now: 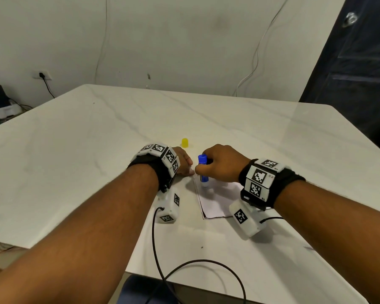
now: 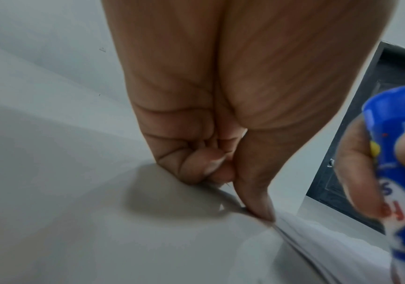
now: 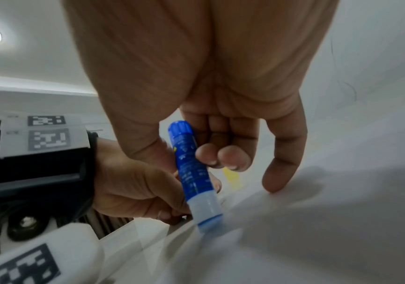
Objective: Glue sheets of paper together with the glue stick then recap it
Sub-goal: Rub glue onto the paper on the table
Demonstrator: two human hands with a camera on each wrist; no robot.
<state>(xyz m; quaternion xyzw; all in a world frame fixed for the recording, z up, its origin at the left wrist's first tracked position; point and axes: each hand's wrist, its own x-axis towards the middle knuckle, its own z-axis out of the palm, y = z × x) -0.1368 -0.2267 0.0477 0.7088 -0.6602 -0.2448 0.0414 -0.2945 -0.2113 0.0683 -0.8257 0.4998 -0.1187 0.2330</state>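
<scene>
A stack of white paper sheets lies on the table in front of me. My left hand is at its far left corner, fingers curled. The thumb and bent forefinger pinch the edge of the sheets down there. My right hand grips the uncapped blue glue stick upright, its clear tip down on the top sheet near that corner. In the right wrist view, thumb and fingers hold the glue stick, and the little finger touches the paper. The yellow cap stands on the table just beyond both hands.
The white marble table stretches wide to the left and far side. A black cable loops over the near edge by my forearms. A wall with a socket is behind, and a dark door is at right.
</scene>
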